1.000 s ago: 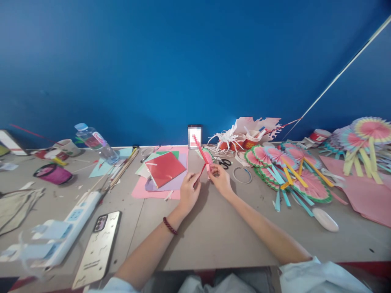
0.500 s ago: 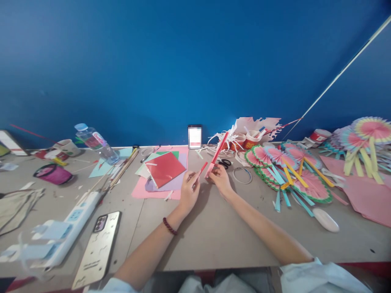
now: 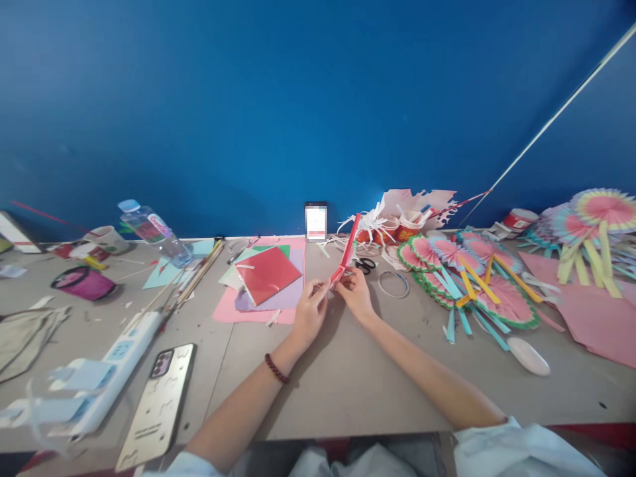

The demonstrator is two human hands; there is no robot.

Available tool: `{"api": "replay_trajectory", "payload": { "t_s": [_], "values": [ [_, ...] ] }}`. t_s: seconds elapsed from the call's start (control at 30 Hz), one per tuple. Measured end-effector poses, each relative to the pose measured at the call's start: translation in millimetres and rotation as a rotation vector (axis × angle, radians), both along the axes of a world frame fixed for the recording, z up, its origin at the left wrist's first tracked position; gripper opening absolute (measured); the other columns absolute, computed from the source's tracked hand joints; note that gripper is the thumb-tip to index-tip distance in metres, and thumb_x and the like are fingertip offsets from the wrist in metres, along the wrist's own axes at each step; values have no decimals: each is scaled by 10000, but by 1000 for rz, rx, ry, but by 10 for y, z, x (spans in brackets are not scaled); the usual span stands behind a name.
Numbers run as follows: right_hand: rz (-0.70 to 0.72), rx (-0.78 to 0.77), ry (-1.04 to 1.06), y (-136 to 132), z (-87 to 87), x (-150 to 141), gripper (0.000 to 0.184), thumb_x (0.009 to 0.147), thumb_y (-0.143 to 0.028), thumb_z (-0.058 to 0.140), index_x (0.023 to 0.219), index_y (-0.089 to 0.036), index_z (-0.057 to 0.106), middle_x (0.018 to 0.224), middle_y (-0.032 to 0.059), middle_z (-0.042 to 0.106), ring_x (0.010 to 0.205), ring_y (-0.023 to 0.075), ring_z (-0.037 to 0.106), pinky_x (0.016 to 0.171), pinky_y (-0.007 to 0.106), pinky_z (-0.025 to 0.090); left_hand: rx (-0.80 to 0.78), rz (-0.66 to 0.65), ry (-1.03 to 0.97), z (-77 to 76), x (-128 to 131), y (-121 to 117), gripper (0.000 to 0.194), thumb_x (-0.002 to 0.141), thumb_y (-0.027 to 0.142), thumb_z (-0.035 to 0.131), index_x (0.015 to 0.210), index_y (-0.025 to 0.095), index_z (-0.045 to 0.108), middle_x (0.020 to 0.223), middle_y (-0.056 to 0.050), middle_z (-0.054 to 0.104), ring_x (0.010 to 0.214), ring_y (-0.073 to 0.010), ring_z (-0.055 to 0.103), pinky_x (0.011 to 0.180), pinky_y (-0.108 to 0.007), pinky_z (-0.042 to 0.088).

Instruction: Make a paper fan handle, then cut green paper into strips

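My left hand (image 3: 310,311) is closed, its thumb and fingers pinching one end of a red paper strip (image 3: 351,240). The other part of the strip stands up and leans to the right, above my right hand (image 3: 356,295). That hand is closed too, its fingertips gripping a small pink folded paper fan (image 3: 342,270) where the strip crosses it. Most of the fan is hidden behind the strip and fingers. Both hands are close together over the middle of the table, just in front of black-handled scissors (image 3: 366,265).
Coloured paper sheets (image 3: 268,275) lie left of my hands. A roll of tape (image 3: 393,284) and finished paper fans (image 3: 507,303) are to the right. Further left are a water bottle (image 3: 158,233), a power strip (image 3: 116,368) and a phone (image 3: 159,404). A small screen (image 3: 317,222) leans against the blue wall.
The long part of the red strip has swung from pointing away to the left to standing up toward the right. My left hand has brought its end of the strip back against the fan.
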State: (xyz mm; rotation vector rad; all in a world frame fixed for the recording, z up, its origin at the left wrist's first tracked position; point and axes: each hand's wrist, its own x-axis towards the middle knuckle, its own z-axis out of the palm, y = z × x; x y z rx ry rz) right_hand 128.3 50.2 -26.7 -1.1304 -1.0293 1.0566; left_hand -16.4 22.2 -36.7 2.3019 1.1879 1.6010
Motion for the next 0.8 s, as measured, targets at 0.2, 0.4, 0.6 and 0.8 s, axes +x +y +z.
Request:
{"api": "replay_trajectory", "payload": {
  "t_s": [0.2,0.4,0.6,0.8],
  "values": [
    [12,-21,-14,-25,-7,-18,488,644,-323,748,1065,-257,511,716,-61,644,707,181,656,691,341,564,-26,-5,-43,-24,0,20,467,950,96,450,1347,295,594,1070,-81,582,916,-180,650,805,-343,595],
    [-9,-30,-13,-43,30,-33,487,642,-307,743,1066,-244,511,718,-56,650,711,177,650,747,350,555,-8,7,-24,-17,9,11,458,957,107,452,1352,295,588,1062,-75,580,924,-176,654,796,-352,606],
    [-3,-30,8,-58,29,-33,488,647,-279,735,1079,-254,509,726,-64,652,734,169,662,743,318,551,-15,13,0,-20,13,7,445,963,110,454,1350,285,586,1062,-75,580,936,-172,657,787,-338,611],
    [-3,-29,12,-71,24,-45,530,650,-311,759,1109,-245,504,739,-52,653,751,181,663,756,342,558,-24,5,6,-47,11,13,428,971,111,434,1340,261,593,1073,-80,582,929,-163,651,789,-330,599]
  ]
}}
